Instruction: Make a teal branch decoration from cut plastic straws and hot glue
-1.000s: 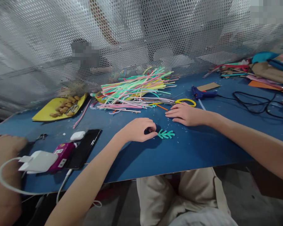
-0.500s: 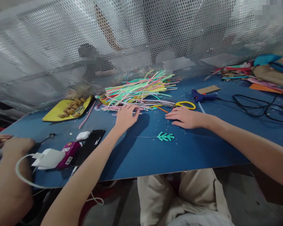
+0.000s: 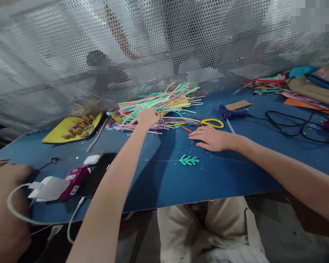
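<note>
My left hand (image 3: 148, 117) reaches over the front of a pile of pastel pipe cleaners (image 3: 164, 100); its fingertips are hidden among them, so I cannot make out a grip. Flat on the blue table lies my right hand (image 3: 210, 138), palm down with the fingers stretched out and nothing held. Just beyond it are scissors with yellow handles (image 3: 213, 123), their blades pointing left toward the pile. A small green branch shape made of pipe cleaner (image 3: 189, 160) rests nearer the table's front edge, with a thin wire running left from it.
A yellow sheet (image 3: 55, 131) holds brown nut-like pieces. A phone (image 3: 98, 175), white case, purple power block (image 3: 75, 182) and charger lie left. Another person's arm (image 3: 8, 204) is far left. Right are a blue glue gun (image 3: 233, 112), its black cable and craft scraps.
My left hand has moved forward and slightly right, from the front edge of the pile onto it. My right hand stays in place on the table. The whole view has shifted slightly.
</note>
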The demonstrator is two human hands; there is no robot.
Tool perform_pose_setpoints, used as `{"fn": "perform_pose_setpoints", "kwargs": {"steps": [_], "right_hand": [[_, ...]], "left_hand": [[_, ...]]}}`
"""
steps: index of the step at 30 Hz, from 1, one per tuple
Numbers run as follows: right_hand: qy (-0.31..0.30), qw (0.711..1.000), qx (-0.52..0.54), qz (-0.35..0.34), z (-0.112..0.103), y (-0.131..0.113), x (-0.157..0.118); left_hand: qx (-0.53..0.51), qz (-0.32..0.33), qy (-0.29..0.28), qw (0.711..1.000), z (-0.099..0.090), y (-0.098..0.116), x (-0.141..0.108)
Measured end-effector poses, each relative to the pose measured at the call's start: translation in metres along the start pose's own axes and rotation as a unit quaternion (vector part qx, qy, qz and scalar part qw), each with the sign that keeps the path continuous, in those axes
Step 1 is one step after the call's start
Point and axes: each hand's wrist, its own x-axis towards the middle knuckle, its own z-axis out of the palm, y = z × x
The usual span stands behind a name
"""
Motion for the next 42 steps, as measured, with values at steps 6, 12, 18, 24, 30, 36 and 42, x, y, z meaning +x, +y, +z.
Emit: {"fn": "perform_pose_setpoints", "kwargs": {"steps": [6, 12, 18, 24, 30, 36, 42], "right_hand": [[-0.015, 1.0, 0.011, 0.012, -0.004, -0.004, 0.0], [-0.015, 0.999, 0.021, 0.025, -0.007, -0.01, 0.0], [-0.023, 0.999, 0.025, 0.035, -0.01, -0.014, 0.0], [-0.014, 0.999, 0.026, 0.028, -0.006, -0.012, -0.002], [-0.002, 0.999, 0.036, 0.032, -0.004, -0.011, -0.004], [0.004, 0.999, 0.039, 0.03, -0.001, -0.008, -0.005], [-0.002, 0.998, 0.044, 0.037, -0.002, -0.009, -0.006]], "left_hand": [[0.01, -0.062, 0.021, 0.998, 0.02, 0.011, 0.018], [-0.059, -0.075, 0.065, 0.993, 0.037, -0.003, 0.018], [-0.075, -0.059, 0.054, 0.994, 0.035, -0.014, 0.024], [-0.011, -0.02, 0.119, 0.993, 0.028, -0.013, 0.016], [-0.076, -0.059, 0.222, 0.97, 0.002, -0.033, 0.015], [-0.219, 0.039, 0.244, 0.944, -0.005, -0.051, 0.025], [-0.131, 0.128, 0.076, 0.98, 0.007, -0.063, 0.028]]}}
